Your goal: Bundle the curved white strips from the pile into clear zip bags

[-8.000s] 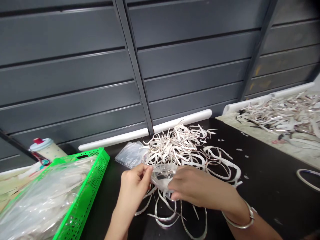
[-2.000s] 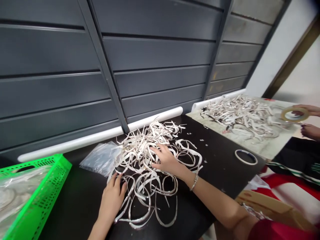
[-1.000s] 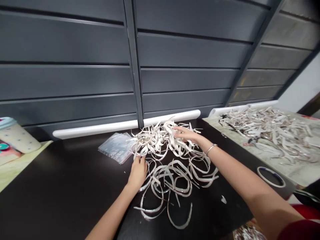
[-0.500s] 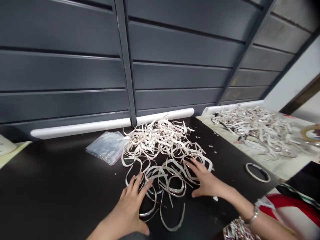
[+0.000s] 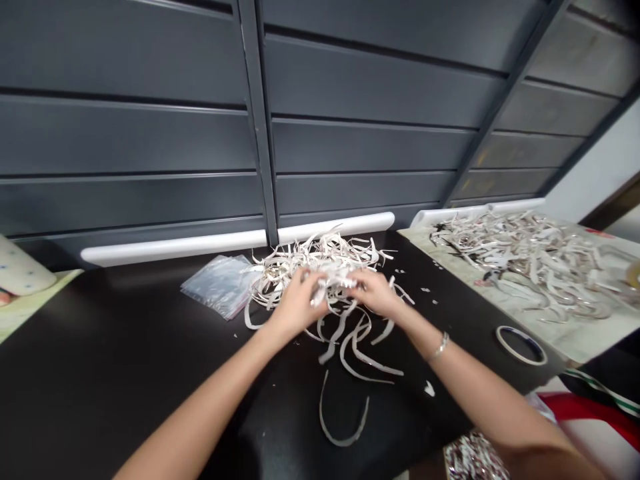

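Observation:
My left hand [image 5: 303,300] and my right hand [image 5: 374,291] face each other over the table, fingers curled around a bunch of curved white strips [image 5: 336,283] between them. Some strip ends hang below my hands toward the table. Behind them lies a tangled pile of the same thin, shiny-edged strips [image 5: 325,252]. One loose U-shaped strip [image 5: 345,443] rests nearer to me, apart from the rest. Left of the pile is a stack of clear plastic bags [image 5: 220,285].
A roll of tape [image 5: 521,345] lies on the black table [image 5: 125,360] at right. Another strip pile [image 5: 530,257] covers the neighbouring table. A box of scraps [image 5: 475,457] stands below the front edge. A white roll [image 5: 175,249] lies along the metal wall; a spotted cup [image 5: 23,270] is at left.
The green basket has left view. My open hands have moved inward and closed on the nearer strips, gathering them up toward the pile. A U-shaped strip stays behind.

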### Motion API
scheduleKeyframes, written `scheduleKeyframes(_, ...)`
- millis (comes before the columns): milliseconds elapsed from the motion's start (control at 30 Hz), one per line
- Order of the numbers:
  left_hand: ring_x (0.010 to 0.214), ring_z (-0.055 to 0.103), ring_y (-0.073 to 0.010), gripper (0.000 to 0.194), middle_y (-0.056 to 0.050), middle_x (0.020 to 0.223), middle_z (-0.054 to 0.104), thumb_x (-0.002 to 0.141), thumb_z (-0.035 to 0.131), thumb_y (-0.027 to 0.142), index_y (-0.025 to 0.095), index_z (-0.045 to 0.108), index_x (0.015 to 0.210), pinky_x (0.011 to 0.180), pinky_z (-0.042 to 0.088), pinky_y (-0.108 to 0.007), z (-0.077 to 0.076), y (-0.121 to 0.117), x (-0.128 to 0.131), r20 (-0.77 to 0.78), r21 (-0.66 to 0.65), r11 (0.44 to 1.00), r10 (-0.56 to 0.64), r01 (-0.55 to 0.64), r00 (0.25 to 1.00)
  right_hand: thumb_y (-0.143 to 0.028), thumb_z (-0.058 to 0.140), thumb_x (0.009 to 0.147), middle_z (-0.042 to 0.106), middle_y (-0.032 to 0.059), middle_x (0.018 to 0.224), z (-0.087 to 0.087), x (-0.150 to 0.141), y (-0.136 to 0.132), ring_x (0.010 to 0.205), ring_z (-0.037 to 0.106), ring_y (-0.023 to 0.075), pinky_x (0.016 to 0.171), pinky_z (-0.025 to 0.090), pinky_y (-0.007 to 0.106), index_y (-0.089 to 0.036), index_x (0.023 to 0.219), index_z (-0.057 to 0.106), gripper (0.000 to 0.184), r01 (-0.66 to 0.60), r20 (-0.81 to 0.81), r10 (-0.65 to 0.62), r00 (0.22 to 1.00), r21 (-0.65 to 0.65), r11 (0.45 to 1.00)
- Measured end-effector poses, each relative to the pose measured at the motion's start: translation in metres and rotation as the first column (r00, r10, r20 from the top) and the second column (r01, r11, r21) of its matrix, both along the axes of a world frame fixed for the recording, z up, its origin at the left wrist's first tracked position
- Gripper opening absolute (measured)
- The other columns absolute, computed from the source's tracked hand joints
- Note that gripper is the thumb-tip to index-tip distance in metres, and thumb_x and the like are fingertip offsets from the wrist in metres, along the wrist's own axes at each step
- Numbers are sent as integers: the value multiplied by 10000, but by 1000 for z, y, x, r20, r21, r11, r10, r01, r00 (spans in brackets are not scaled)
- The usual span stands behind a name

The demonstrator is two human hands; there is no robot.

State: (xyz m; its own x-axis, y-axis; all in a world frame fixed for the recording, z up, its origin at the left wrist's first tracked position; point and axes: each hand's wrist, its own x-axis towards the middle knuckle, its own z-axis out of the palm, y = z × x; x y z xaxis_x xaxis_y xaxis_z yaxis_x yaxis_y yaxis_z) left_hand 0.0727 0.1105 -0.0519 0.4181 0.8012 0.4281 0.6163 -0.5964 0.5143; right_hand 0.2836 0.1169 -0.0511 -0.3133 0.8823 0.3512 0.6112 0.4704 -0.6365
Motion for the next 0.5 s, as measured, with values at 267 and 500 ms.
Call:
scheduleKeyframes(267,1095,528,-352,709,-172,1336,389,762,639,346,215,309,1375,895,414,-483,52,72,-13,-278,0,984,170,-177,945,-235,594,756,504,122,1246,46,12,72,945,579,230,762,527,394,-192,1276,482,533,130,-26,-133,991,-70,989)
scheduleKeyframes(500,976,595,-264,398,-85,1141,525,831,515,405,238,491,1192,822,472,-373,7,-55,-29,-343,-180,982,-3,-62,939,-393,635,753,411,109,1339,-23,44,-34,1237,390,295,999,368,469,-249,1328,411,634,95,151,-94,984,-2,995)
